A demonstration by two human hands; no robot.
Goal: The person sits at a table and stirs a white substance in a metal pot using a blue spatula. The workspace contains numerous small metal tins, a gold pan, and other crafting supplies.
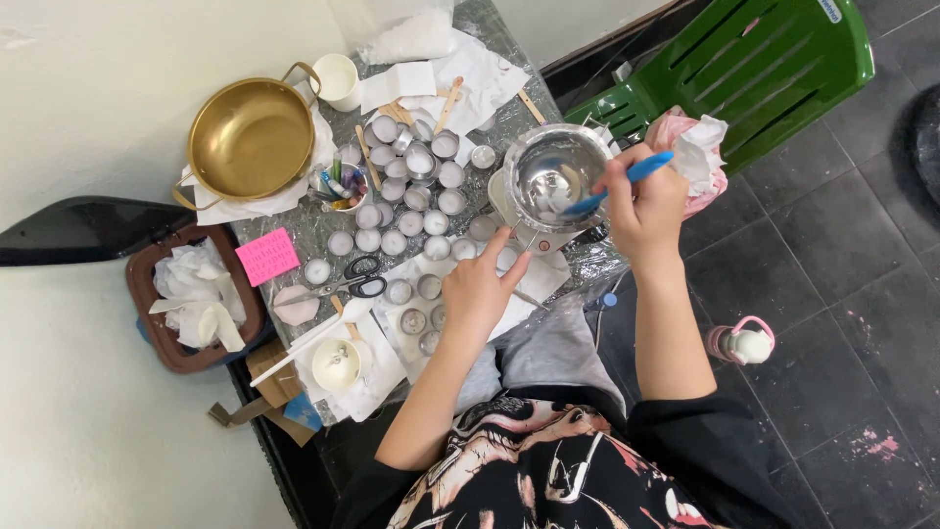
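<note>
My right hand (646, 208) pinches a blue spatula (615, 188) inside the steel bowl (553, 174); my left hand (480, 289), fingers spread, touches its base. Small candle tins (411, 186) crowd nine o'clock.

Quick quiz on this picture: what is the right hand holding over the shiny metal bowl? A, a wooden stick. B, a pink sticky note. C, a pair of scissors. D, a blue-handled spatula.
D: the right hand grips a blue-handled spatula whose tip reaches into the metal bowl, while the scissors lie on the table.
</note>
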